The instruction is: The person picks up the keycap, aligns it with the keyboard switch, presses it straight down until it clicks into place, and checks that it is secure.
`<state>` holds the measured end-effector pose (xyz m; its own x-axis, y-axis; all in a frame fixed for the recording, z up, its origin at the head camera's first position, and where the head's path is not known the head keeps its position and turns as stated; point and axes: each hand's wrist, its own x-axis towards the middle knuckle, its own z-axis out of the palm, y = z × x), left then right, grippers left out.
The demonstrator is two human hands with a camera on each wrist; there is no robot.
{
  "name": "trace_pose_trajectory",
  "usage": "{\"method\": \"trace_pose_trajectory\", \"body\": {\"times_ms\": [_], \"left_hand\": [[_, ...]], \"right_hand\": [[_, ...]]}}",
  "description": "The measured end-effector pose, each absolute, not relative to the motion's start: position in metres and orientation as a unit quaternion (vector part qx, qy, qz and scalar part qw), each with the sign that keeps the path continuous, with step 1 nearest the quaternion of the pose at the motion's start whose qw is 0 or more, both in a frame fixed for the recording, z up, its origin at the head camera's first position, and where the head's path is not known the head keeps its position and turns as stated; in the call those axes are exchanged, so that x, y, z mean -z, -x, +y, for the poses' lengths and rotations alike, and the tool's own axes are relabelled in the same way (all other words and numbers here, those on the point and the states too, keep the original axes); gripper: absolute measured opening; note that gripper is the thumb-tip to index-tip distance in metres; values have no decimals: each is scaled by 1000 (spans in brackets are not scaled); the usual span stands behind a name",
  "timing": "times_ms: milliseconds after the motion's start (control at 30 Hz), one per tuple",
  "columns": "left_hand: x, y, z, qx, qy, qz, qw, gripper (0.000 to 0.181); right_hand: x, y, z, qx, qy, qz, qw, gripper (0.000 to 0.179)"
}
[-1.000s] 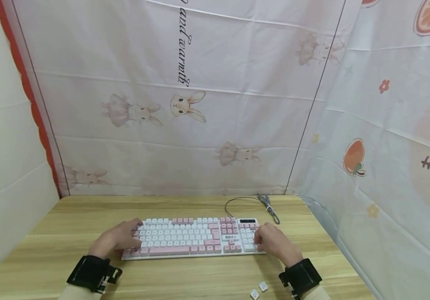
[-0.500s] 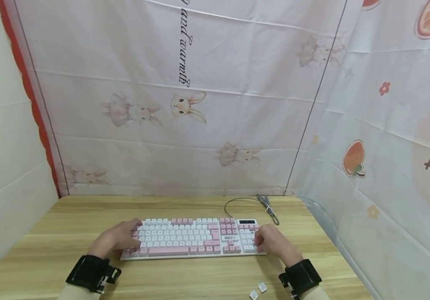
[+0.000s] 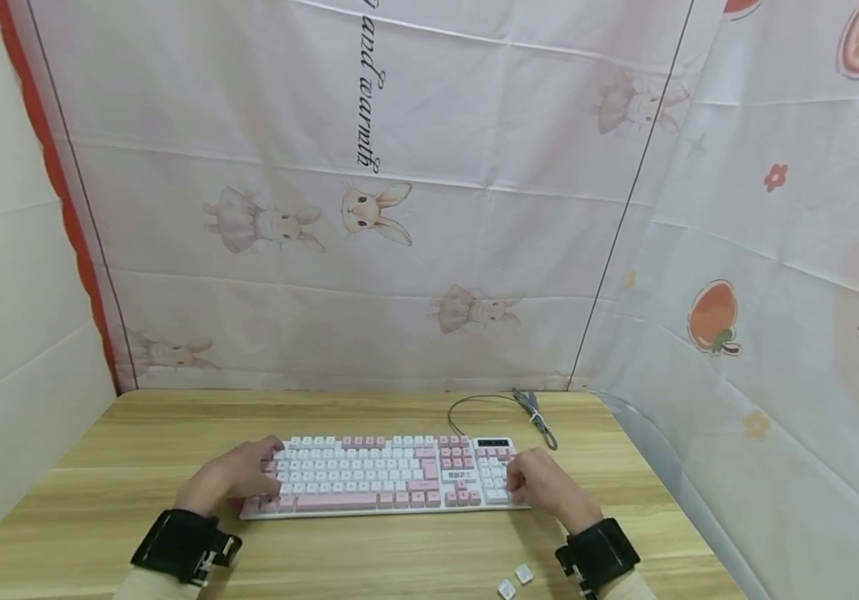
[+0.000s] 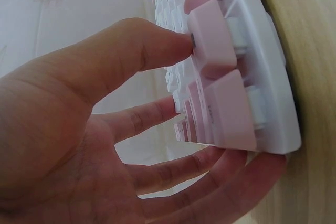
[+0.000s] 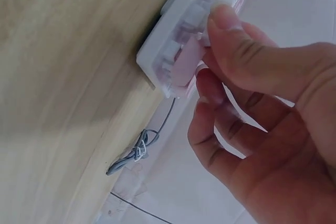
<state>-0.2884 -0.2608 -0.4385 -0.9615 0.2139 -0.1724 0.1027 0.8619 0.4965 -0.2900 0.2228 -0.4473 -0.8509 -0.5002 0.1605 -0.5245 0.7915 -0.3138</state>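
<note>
A white and pink keyboard (image 3: 357, 473) lies flat on the wooden table. Its left end is gripped by my left hand (image 3: 230, 477); in the left wrist view the thumb rests on a pink key (image 4: 212, 38) and some fingertips touch the end of the white case. At the number pad, my right hand (image 3: 549, 483) has its thumb and fingers curled at the right-hand keys, pinching a keycap that they mostly hide. Beside those fingers a pink keycap (image 5: 187, 62) shows in the right wrist view. Two loose white keycaps (image 3: 523, 573) lie on the table near the right wrist.
Behind the keyboard's right part lies its bundled grey cable (image 3: 536, 417). The wooden table (image 3: 369, 554) meets a printed cloth (image 3: 436, 250) at the back, and more cloth hangs along both sides. Each wrist wears a black strap (image 3: 182, 546).
</note>
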Motion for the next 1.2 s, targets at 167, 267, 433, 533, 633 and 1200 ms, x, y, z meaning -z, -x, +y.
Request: {"method": "trace_pose_trajectory", "body": {"times_ms": [167,267,433,533,633,1200], "left_hand": [[438,289,-260,-251,-81,958,110,69],[438,289,-259,-253,-82,958,110,68],[439,289,-258,-256,-82,957,109,68],[438,288,-258,-257,-80,957,110,68],[438,288,-258,-258,-78,957,110,67],[438,287,-260,-250,-75,959,110,67]], "right_hand": [[448,291,223,-172,-285,-942,49,22],[449,291,226,-175,-281,-943,36,23],[451,294,230,-189,-271,-944,7,23],[451,295,232,-196,-273,-942,3,23],[451,296,232,-202,-278,-939,0,22],[451,293,224,-183,-273,-944,15,26]]}}
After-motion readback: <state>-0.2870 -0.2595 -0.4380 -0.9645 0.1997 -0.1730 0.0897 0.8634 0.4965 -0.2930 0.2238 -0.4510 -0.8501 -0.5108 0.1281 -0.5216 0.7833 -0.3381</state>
